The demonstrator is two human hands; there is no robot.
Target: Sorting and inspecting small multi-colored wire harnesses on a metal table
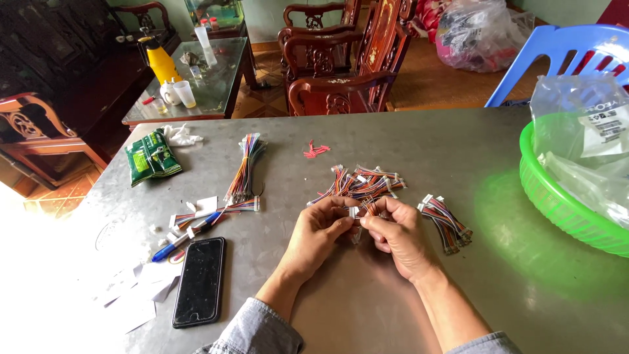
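While both hands, left and right, pinch one small wire harness above the metal table, three harness piles lie nearby. One green basket holds clear plastic bags.

The cable piece at frame centre is mostly covered by the fingers of the left hand and right hand, so its connector is too small to make out. Both forearms run off the lower edge. The green basket is cut by the right edge (its bags hide the inside). The blue chair is cut at upper right. Papers at lower left wash out in glare.
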